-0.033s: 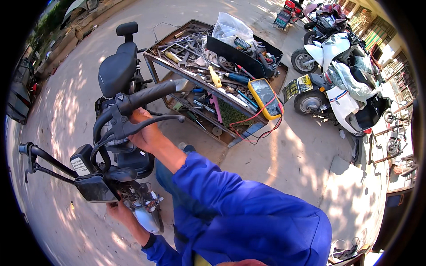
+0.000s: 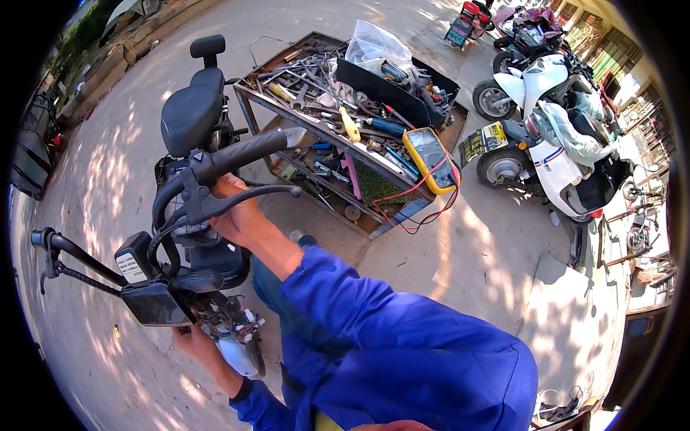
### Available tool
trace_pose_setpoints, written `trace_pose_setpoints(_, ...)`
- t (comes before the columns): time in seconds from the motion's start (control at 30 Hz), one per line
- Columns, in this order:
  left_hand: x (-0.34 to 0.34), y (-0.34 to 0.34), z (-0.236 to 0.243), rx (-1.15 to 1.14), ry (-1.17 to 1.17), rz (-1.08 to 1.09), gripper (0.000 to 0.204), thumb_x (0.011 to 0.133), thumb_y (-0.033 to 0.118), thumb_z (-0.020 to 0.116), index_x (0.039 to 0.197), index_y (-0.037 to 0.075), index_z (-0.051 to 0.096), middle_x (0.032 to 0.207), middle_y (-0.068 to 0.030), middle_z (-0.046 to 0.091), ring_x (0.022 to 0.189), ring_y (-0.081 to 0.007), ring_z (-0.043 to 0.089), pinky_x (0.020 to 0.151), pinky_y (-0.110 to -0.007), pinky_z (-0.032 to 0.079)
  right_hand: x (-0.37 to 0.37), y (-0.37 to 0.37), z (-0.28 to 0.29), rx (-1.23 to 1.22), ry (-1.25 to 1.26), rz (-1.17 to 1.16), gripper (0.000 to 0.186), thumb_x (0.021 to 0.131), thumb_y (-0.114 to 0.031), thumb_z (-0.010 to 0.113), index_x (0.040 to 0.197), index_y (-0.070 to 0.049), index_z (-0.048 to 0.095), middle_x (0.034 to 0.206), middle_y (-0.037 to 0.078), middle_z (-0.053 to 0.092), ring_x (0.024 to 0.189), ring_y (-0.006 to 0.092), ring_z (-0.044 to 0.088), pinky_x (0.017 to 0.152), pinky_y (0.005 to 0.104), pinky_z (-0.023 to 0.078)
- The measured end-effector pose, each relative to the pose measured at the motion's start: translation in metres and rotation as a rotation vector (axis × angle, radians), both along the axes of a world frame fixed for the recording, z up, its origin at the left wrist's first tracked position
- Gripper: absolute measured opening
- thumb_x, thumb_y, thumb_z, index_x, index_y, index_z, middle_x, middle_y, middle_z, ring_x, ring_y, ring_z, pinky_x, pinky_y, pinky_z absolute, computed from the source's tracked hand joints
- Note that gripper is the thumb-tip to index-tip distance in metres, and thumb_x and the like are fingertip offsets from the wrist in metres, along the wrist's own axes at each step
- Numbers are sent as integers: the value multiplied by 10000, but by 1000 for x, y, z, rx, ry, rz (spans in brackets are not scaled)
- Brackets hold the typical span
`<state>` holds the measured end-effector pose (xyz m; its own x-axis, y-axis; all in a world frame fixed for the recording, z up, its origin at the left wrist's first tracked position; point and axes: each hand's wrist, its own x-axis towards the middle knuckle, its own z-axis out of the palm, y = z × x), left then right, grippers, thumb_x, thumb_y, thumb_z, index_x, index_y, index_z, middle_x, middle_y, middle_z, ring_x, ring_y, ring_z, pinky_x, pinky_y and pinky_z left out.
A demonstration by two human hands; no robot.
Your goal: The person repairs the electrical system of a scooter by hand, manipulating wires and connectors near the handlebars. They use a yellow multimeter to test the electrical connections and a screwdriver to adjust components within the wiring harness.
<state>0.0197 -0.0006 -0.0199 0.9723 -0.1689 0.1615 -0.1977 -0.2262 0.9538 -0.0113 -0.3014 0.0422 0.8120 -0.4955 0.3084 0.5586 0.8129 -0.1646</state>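
Observation:
A black electric scooter (image 2: 190, 118) stands in front of me with its front cover off. My right hand (image 2: 241, 215) is closed around the right handlebar (image 2: 237, 154), just below the rubber grip and behind the brake lever (image 2: 251, 195). Lower down, my left hand (image 2: 192, 339) reaches under the black display unit (image 2: 154, 302) into the exposed wiring (image 2: 230, 316) beside a white part (image 2: 236, 353). Its fingers are hidden behind the unit. Both arms are in blue sleeves. The left handlebar (image 2: 65, 248) sticks out to the left.
A metal cart (image 2: 316, 133) loaded with several hand tools stands to the right of the scooter. On its corner lies a yellow multimeter (image 2: 430, 158) with red leads. Parked scooters (image 2: 553, 136) line the right side. The ground is concrete with patchy shade.

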Motion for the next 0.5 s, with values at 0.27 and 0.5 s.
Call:
trace_pose_setpoints(0.27, -2, 10, -16, -108, 21, 24, 269, 981, 91, 739, 1204, -44, 673, 1053, -66, 733, 852, -104, 631, 690, -264, 474, -13, 61, -45, -194, 342, 194, 443, 1051, -351, 646, 1377, -55, 596, 1151, 92, 695, 975, 180, 651, 882, 358, 538)
trace_pose_setpoints(0.5, -14, -9, 17, 94, -120, 29, 195, 892, 7, 700, 1081, -29, 670, 949, -125, 634, 770, -232, 620, 714, -343, 503, -57, 135, -141, -793, 835, 72, 439, 975, -118, 691, 1379, 29, 597, 1174, 86, 682, 1062, 161, 645, 934, 330, 529)
